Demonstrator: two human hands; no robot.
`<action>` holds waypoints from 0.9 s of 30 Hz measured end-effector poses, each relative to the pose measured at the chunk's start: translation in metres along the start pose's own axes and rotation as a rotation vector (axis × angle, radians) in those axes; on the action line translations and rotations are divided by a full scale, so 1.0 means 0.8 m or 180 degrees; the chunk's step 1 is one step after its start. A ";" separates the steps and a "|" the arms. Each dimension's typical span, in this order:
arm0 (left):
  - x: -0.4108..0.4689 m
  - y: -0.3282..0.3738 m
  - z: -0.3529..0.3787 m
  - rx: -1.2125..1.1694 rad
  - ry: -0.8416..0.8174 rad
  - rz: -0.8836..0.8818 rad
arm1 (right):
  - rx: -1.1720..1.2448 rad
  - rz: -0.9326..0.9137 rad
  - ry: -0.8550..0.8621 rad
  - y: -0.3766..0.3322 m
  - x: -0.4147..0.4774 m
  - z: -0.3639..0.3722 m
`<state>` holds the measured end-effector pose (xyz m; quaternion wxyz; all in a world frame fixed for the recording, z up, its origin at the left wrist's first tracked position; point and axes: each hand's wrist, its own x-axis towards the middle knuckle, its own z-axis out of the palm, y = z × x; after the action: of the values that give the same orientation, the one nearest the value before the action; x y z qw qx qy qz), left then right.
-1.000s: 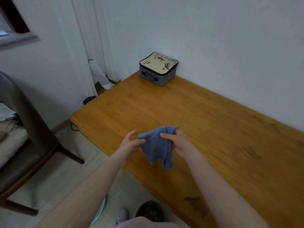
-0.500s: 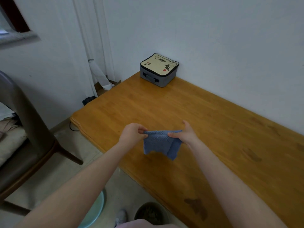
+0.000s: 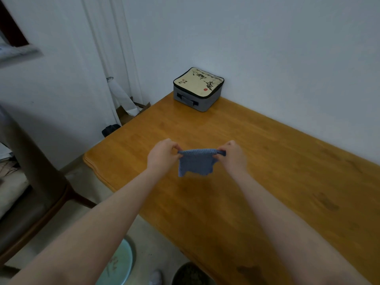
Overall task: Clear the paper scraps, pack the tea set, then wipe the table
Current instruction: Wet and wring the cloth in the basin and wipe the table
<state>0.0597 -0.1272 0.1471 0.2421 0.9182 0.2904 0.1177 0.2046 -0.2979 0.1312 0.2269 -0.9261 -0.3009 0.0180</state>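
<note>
The blue cloth (image 3: 196, 162), held bunched and drooping a second earlier, had been drawn out flat along its top edge. One upper corner was pinched by the left hand (image 3: 162, 156), the other by the right hand (image 3: 233, 156), and the rest was left hanging over the table (image 3: 277, 182) near its front edge. The tea set case (image 3: 198, 88) was noted closed at the far corner by the wall, and no paper scraps were seen — wiping was judged to be the step at hand.
</note>
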 end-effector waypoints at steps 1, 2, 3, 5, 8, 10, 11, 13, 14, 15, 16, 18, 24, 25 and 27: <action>0.001 -0.003 0.004 0.0046 0.0061 0.0086 | -0.0111 -0.0167 0.0155 0.005 0.002 0.004; -0.001 -0.008 0.008 0.0102 0.0064 0.0181 | -0.0290 -0.0386 0.0250 0.012 0.000 0.009; -0.007 -0.016 0.015 0.0207 -0.0011 0.0287 | -0.0473 -0.0593 0.0257 0.019 -0.007 0.016; -0.029 -0.033 0.036 0.0552 -0.0334 0.0445 | -0.0730 -0.0909 0.0100 0.034 -0.034 0.033; -0.080 -0.060 0.070 0.0669 -0.0852 0.0431 | -0.1055 -0.1140 -0.0420 0.053 -0.094 0.066; -0.110 -0.073 0.087 0.0617 -0.1120 0.0420 | -0.1198 -0.1412 -0.0778 0.062 -0.131 0.085; -0.123 -0.079 0.092 0.0617 -0.1253 0.0422 | -0.1275 -0.1560 -0.0896 0.066 -0.147 0.090; -0.141 -0.086 0.095 0.0589 -0.1449 0.0429 | -0.1333 -0.1727 -0.0879 0.071 -0.173 0.095; -0.146 -0.089 0.094 0.0597 -0.1514 0.0452 | -0.1242 -0.1701 -0.0749 0.070 -0.181 0.095; -0.150 -0.090 0.092 0.0634 -0.1544 0.0491 | -0.1069 -0.1595 -0.0616 0.067 -0.185 0.094; -0.152 -0.091 0.090 0.0675 -0.1527 0.0525 | -0.0882 -0.1449 -0.0483 0.060 -0.185 0.095; -0.152 -0.091 0.088 0.0658 -0.1393 0.0505 | -0.0697 -0.1197 -0.0319 0.040 -0.176 0.103; -0.133 -0.088 0.095 0.0639 -0.1208 0.0285 | -0.0858 -0.0667 -0.0950 -0.010 -0.156 0.170; -0.130 -0.089 0.097 0.0640 -0.1198 0.0262 | -0.0884 -0.0567 -0.1024 -0.012 -0.156 0.181; -0.122 -0.090 0.100 0.0686 -0.1132 0.0185 | -0.0891 -0.0480 -0.1058 -0.013 -0.155 0.199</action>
<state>-0.0245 -0.1634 0.0344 0.1864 0.9532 0.2274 -0.0710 0.0703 -0.2958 -0.0197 0.0443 -0.9077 -0.4021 0.1113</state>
